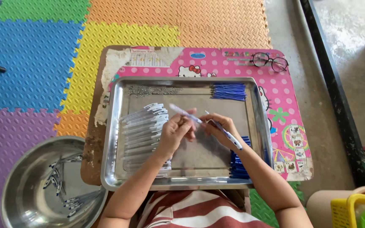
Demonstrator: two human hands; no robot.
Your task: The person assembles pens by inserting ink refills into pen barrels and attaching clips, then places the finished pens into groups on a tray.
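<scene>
My hands met over the middle of a steel tray [115,139] on the pink desk [283,105]. My left hand [175,133] was closed around a clear pen barrel [184,113] that stuck up and to the left, past my fingertips. My right hand [218,126] was closed on a pen [229,137] with a blue tip, pointing down to the right. Clear barrels [144,131] lay stacked just left of my hands, blue refills [229,91] at the tray's far edge, blue caps [237,164] at its right. Glasses [269,61] lay on the desk. A steel bowl [26,190] with finished pens sat on the floor mat [35,63].
</scene>
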